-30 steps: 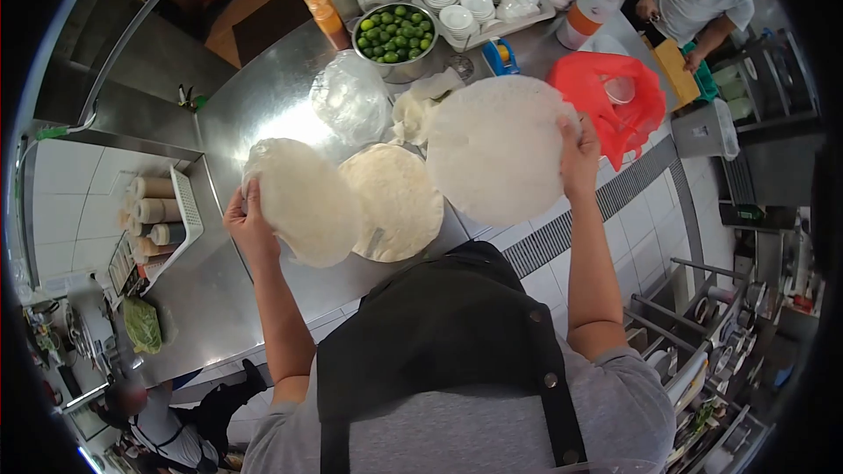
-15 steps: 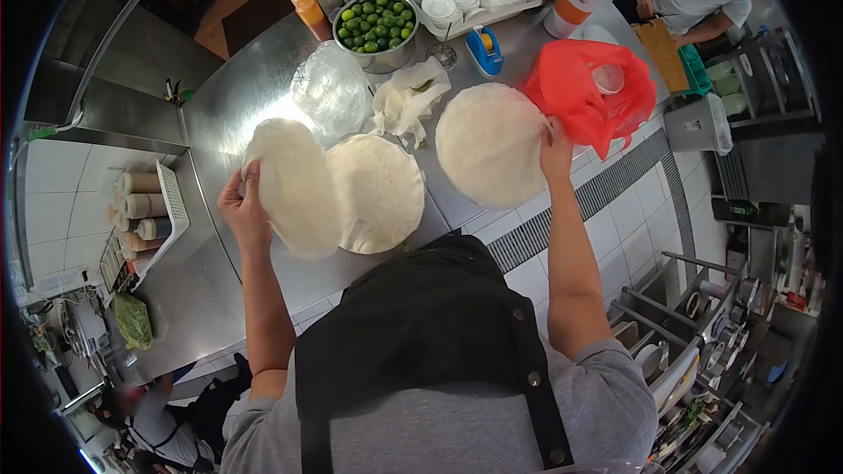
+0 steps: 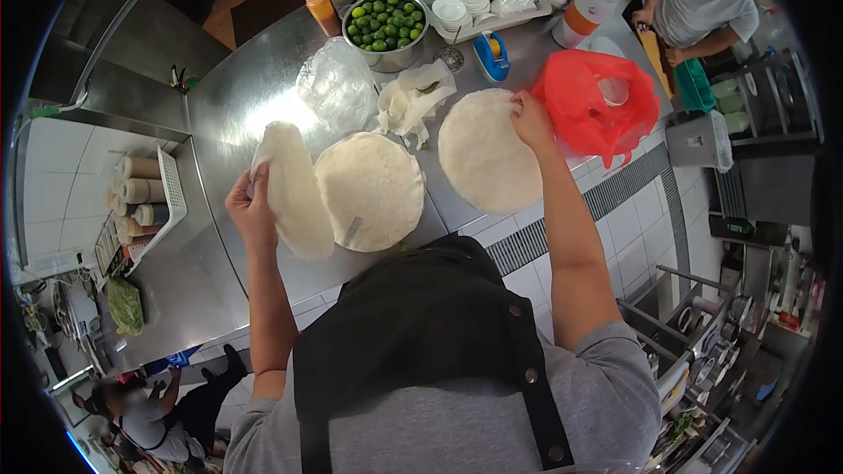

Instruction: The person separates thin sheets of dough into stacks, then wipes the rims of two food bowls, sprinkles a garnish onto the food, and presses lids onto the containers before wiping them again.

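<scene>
The left hand pinches 1 thin, pale, floppy round sheet, tilted beside a cream-coloured, flat dough-like round on the shiny metal bench. The right hand touches the upper-right edge of a whitish, flat, circular sheet lying there; whether its fingers grip, I cannot tell. A red, crumpled plastic bag sits just beside that hand.

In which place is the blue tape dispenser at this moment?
In the head view, the blue tape dispenser is on the metal table, right of the bowl of limes and just below the tray of white dishes, beyond the right hand.
</scene>
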The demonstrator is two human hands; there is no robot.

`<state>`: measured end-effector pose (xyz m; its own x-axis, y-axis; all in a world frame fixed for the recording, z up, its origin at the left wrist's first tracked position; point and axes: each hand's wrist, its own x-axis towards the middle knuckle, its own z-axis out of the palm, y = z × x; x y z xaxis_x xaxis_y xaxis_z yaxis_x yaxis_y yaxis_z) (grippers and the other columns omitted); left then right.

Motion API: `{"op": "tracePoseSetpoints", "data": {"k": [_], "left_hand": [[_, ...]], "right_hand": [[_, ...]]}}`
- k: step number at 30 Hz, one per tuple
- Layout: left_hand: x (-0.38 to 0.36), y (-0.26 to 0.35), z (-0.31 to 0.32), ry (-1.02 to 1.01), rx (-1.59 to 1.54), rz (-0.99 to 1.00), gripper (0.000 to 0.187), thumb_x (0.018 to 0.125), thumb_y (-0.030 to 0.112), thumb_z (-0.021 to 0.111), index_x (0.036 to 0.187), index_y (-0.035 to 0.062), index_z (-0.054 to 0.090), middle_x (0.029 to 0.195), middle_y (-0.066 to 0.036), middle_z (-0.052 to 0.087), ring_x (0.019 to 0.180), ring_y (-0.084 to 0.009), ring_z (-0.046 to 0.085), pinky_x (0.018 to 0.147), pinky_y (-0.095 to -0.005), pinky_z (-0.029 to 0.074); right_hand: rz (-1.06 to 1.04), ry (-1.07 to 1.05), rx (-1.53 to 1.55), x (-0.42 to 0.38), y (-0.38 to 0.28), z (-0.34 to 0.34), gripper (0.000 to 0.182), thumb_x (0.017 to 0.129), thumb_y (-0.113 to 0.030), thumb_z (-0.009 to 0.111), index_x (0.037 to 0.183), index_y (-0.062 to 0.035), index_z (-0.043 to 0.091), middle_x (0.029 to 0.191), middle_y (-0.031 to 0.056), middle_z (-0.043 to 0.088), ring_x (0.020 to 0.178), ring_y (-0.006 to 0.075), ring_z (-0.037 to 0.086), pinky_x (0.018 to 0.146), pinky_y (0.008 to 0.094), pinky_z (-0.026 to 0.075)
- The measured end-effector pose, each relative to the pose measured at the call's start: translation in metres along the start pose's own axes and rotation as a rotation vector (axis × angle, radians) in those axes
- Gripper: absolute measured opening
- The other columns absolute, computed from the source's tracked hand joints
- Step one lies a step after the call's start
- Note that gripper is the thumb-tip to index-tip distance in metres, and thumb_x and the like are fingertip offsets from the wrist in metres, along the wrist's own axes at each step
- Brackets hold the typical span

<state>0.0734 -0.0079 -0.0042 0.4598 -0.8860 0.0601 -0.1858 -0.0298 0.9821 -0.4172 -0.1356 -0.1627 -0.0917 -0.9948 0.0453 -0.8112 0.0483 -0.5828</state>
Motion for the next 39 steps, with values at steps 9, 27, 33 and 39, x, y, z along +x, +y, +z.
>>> {"op": "tracePoseSetpoints", "data": {"k": [9, 27, 33, 39], "left_hand": [[-0.02, -0.005, -0.005, 0.008, -0.021, -0.052, 0.029, 0.095, 0.022, 0.071, 0.103, -0.0055, 0.072, 0.084, -0.004, 0.071, 0.07, -0.0064, 0.062, 0.062, -0.0213, 0.049], [-0.041, 0.004, 0.033, 0.139, -0.358, -0.156, 0.021, 0.098, 0.017, 0.065, 0.105, -0.0014, 0.072, 0.088, -0.002, 0.07, 0.073, -0.0064, 0.062, 0.063, -0.0218, 0.049], [-0.051, -0.057, 0.032, 0.064, -0.39, -0.283, 0.02, 0.097, 0.012, 0.062, 0.111, -0.0014, 0.066, 0.096, -0.004, 0.07, 0.082, -0.0081, 0.064, 0.074, -0.0232, 0.051], [-0.055, -0.025, 0.043, -0.153, -0.346, -0.27, 0.026, 0.098, 0.013, 0.062, 0.118, -0.0034, 0.064, 0.098, -0.005, 0.07, 0.089, -0.0101, 0.064, 0.08, -0.0259, 0.051]], "right_hand": [[-0.011, -0.088, 0.107, 0.014, -0.012, 0.006, 0.025, 0.085, -0.006, 0.068, 0.109, -0.0068, 0.063, 0.128, 0.0147, 0.058, 0.109, 0.0328, 0.062, 0.094, 0.0411, 0.048], [-0.113, -0.17, -0.466, -0.069, -0.072, 0.03, 0.094, 0.087, -0.069, 0.055, 0.16, -0.0236, 0.018, 0.166, 0.0147, 0.008, 0.151, 0.0443, 0.006, 0.113, 0.0718, 0.003], [-0.436, -0.157, 0.087, -0.09, -0.173, 0.038, 0.079, 0.092, -0.052, 0.061, 0.155, -0.0144, 0.031, 0.161, 0.0178, 0.024, 0.148, 0.0418, 0.02, 0.118, 0.0584, 0.016], [-0.31, -0.562, 0.814, -0.118, -0.302, 0.026, 0.027, 0.091, -0.014, 0.069, 0.113, 0.0018, 0.067, 0.122, 0.0148, 0.063, 0.113, 0.0261, 0.062, 0.099, 0.0379, 0.048]]}}
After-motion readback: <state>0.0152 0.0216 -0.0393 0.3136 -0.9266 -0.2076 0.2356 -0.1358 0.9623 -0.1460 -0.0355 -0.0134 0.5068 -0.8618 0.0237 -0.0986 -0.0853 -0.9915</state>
